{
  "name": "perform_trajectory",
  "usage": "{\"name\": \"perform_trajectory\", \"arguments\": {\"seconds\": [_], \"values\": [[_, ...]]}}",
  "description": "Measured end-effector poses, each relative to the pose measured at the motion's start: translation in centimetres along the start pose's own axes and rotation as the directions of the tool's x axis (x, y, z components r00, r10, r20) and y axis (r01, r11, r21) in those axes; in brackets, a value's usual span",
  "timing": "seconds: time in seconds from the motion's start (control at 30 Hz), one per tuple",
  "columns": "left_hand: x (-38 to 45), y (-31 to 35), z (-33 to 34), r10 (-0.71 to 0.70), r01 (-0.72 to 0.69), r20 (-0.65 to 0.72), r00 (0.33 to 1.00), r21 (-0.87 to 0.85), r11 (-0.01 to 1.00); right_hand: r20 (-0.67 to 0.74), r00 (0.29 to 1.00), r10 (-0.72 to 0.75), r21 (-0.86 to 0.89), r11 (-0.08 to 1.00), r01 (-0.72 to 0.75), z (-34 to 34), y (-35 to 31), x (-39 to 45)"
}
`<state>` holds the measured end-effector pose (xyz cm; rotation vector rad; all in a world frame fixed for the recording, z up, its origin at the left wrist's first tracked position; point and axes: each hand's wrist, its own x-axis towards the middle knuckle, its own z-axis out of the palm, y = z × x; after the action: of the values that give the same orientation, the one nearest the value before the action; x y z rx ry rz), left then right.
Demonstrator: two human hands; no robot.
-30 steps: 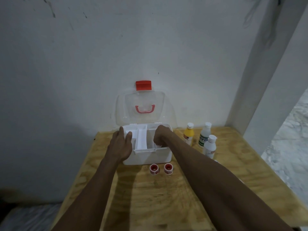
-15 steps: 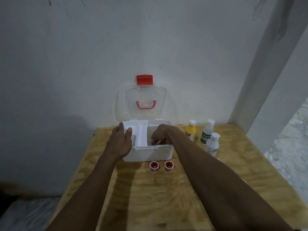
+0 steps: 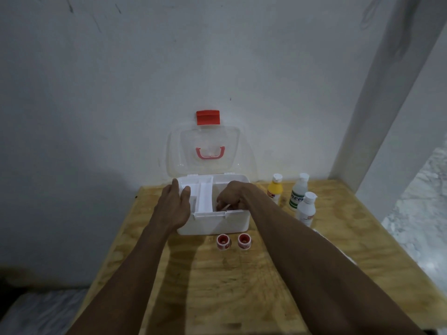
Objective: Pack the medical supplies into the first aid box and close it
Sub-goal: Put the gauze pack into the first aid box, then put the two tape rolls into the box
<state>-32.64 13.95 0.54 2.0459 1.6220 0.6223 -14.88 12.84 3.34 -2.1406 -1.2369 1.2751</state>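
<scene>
The white first aid box [image 3: 217, 223] stands open on the wooden table [image 3: 217, 286], its clear lid [image 3: 205, 151] with a red latch leaning back against the wall. My left hand [image 3: 173, 206] rests on the box's left rim, fingers spread. Inside the right compartment, my right hand [image 3: 229, 195] is curled around a small white item that I cannot identify. Two small red-and-white tape rolls [image 3: 223, 241] [image 3: 244, 241] lie just in front of the box. A yellow bottle [image 3: 275, 189] and two white bottles [image 3: 298, 192] [image 3: 306, 209] stand to its right.
The table sits against a white wall [image 3: 169, 68]; a white pillar [image 3: 387, 117] rises at the right rear corner. Something white [image 3: 316, 232] peeks out from under my right forearm. The floor drops away past the table's left and right edges.
My right hand has shifted slightly inside the right compartment, fingers now pinching a small white item. My left hand stays on the box's left rim. The view has tilted a little.
</scene>
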Motion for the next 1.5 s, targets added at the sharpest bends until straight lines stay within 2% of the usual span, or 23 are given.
{"name": "perform_trajectory", "arguments": {"seconds": [0.1,0.2,0.27,0.33,0.4,0.53,0.57,0.63,0.7,0.77,0.83,0.9,0.97,1.07,1.27,1.43,1.5], "values": [[0.0,0.0,-0.1,0.006,-0.006,0.008,1.000,0.004,1.000,-0.004,1.000,-0.011,0.011,1.000,0.011,-0.3,-0.2,-0.1],[0.0,-0.1,-0.2,0.014,-0.014,0.017,1.000,0.000,1.000,-0.001,1.000,-0.008,0.154,0.988,0.008,-0.8,-0.6,-0.7],[0.1,-0.2,-0.2,0.016,-0.016,0.023,1.000,-0.007,1.000,-0.012,0.999,-0.046,0.185,0.982,0.047,-1.5,-0.8,-1.7],[0.2,-0.3,-0.2,0.017,-0.017,0.021,1.000,-0.013,1.000,-0.050,0.993,-0.106,0.136,0.984,0.112,-2.3,-0.9,-2.9],[0.3,-0.4,-0.1,0.011,-0.011,0.017,1.000,-0.014,1.000,-0.146,0.974,-0.171,0.072,0.981,0.182,-3.1,-0.5,-4.3],[0.0,-0.3,0.0,-0.012,0.012,-0.030,0.999,-0.012,1.000,-0.338,0.872,-0.354,-0.085,0.934,0.347,-3.7,1.6,-7.9],[-0.3,-0.2,0.0,-0.015,0.015,-0.085,0.996,0.002,1.000,-0.377,0.835,-0.402,-0.115,0.914,0.388,-3.4,2.4,-9.1],[-1.7,0.3,-0.3,0.024,-0.014,-0.284,0.959,0.039,0.999,-0.456,0.745,-0.486,-0.213,0.873,0.439,-2.6,4.1,-11.2],[-3.9,1.1,-0.1,0.150,-0.138,-0.498,0.854,0.061,0.989,-0.489,0.696,-0.525,-0.307,0.851,0.426,-1.3,6.2,-12.3],[-6.7,1.5,0.8,0.283,-0.275,-0.607,0.743,0.109,0.955,-0.476,0.719,-0.506,-0.326,0.861,0.390,0.4,8.5,-12.0],[-9.4,1.5,2.9,0.392,-0.371,-0.574,0.719,0.160,0.915,-0.456,0.767,-0.452,-0.311,0.888,0.339,2.3,10.5,-11.0],[-11.3,1.2,5.2,0.440,-0.404,-0.441,0.782,0.178,0.897,-0.444,0.781,-0.440,-0.305,0.893,0.331,3.9,11.9,-10.3],[-12.0,1.0,7.0,0.408,-0.373,-0.290,0.866,0.169,0.912,-0.446,0.768,-0.459,-0.293,0.886,0.359,5.0,12.7,-10.0],[-11.7,0.8,8.2,0.331,-0.304,-0.189,0.925,0.158,0.940,-0.460,0.747,-0.479,-0.297,0.876,0.379,5.7,13.1,-9.6],[-11.6,0.9,8.2,0.316,-0.281,-0.169,0.933,0.203,0.938,-0.472,0.724,-0.503,-0.373,0.858,0.353,6.2,13.5,-9.0],[-12.5,0.8,7.4,0.302,-0.291,-0.166,0.939,0.088,0.953,-0.468,0.738,-0.486,-0.294,0.873,0.389,6.0,13.6,-10.3],[-13.1,0.9,6.5,0.294,-0.293,-0.207,0.933,0.036,0.955,-0.468,0.723,-0.508,-0.256,0.861,0.440,5.5,13.0,-11.7]]}}
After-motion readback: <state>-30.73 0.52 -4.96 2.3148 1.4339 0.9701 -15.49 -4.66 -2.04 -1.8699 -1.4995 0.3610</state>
